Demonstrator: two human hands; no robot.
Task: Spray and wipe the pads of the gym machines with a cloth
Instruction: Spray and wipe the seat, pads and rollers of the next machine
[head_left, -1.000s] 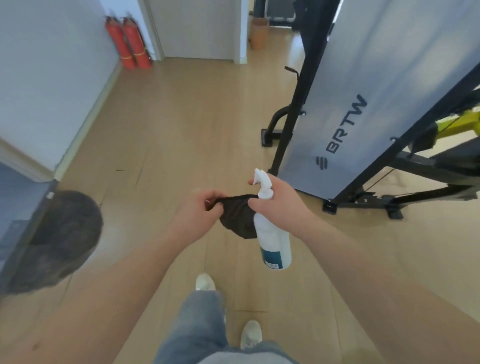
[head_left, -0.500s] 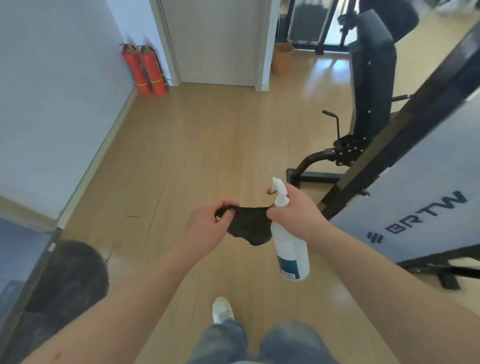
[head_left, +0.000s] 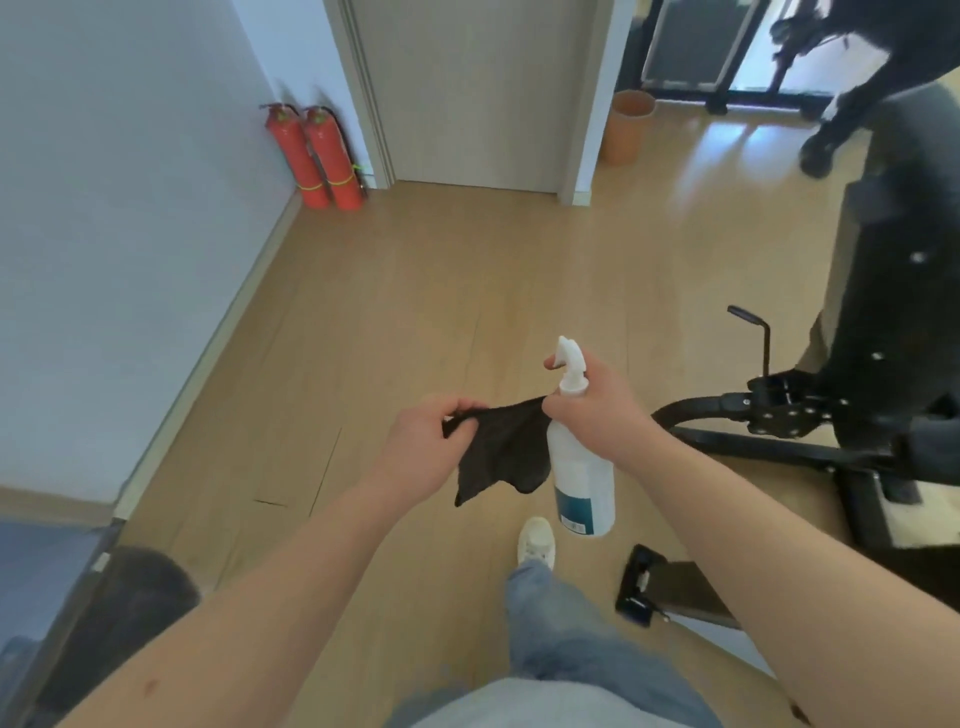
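Presently: left hand (head_left: 423, 441) pinching one end of dark cloth (head_left: 501, 449), right hand (head_left: 597, 405) clasping neck of white spray bottle (head_left: 582, 478) plus cloth's other end, black padded machine (head_left: 898, 322) near right; risk: doubled grip may slip, dropping bottle.

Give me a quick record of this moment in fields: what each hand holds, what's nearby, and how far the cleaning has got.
left hand: pinches one end of the dark cloth
right hand: grips the neck of the white spray bottle and the cloth's other end
cloth: stretched between both hands, hanging loose below
gym machine: black, to the right, not touched
floor: light wood
far wall: two red fire extinguishers, orange bin
progress: no pad being sprayed or wiped yet
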